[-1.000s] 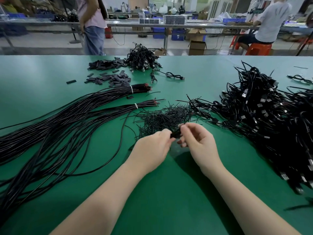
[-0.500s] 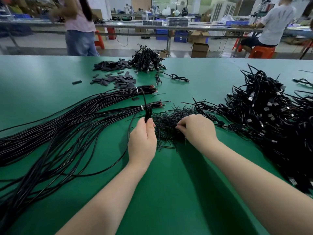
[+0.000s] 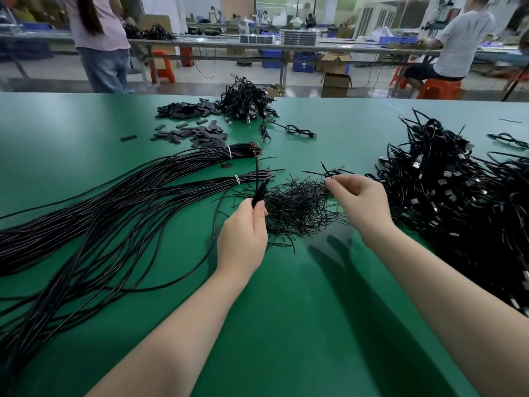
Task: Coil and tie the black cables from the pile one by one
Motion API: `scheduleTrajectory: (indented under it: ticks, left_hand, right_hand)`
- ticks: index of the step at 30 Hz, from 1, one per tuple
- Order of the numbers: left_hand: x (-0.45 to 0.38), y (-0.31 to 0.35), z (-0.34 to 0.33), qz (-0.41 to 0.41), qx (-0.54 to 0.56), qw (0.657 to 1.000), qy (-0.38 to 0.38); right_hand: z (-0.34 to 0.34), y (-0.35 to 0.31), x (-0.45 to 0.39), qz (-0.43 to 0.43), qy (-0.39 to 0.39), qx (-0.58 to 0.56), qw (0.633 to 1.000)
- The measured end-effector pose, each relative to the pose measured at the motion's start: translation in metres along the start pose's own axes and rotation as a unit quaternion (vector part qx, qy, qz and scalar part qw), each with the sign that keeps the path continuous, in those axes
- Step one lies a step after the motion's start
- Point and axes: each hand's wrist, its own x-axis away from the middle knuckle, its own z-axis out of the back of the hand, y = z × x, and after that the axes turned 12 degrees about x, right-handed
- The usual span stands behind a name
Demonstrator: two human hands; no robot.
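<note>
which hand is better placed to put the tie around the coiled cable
Right. The right hand already pinches a twist tie lifted from the tie pile, while the left hand is occupied gripping the coiled cable upright beside it.

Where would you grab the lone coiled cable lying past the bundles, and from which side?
Take the coiled cable at its looped middle, coming from above. The loops there are bunched into one compact clump, while the ends trail off as single thin strands, one with a plug, flat on the green table. It lies apart from the far pile, so fingers likely have room on both sides.
</note>
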Motion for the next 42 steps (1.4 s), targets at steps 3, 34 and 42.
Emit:
scheduleTrajectory:
  ticks: [3, 34, 42]
  left_hand:
    - [0.0, 0.0, -0.001, 0.0, -0.005, 1.0, -0.005]
    - [0.006, 0.009, -0.014, -0.077, -0.25, 0.947, -0.187]
    - [0.014, 0.017, -0.017, -0.152, -0.344, 0.91, -0.173]
  right_hand:
    - [0.004, -0.002, 0.001, 0.006, 0.007, -0.03, 1.0]
    - [0.012, -0.035, 0.052, 0.188, -0.175, 0.163, 0.953]
    - [0.028, -0.05, 0.051, 0.256, -0.197, 0.315, 0.892]
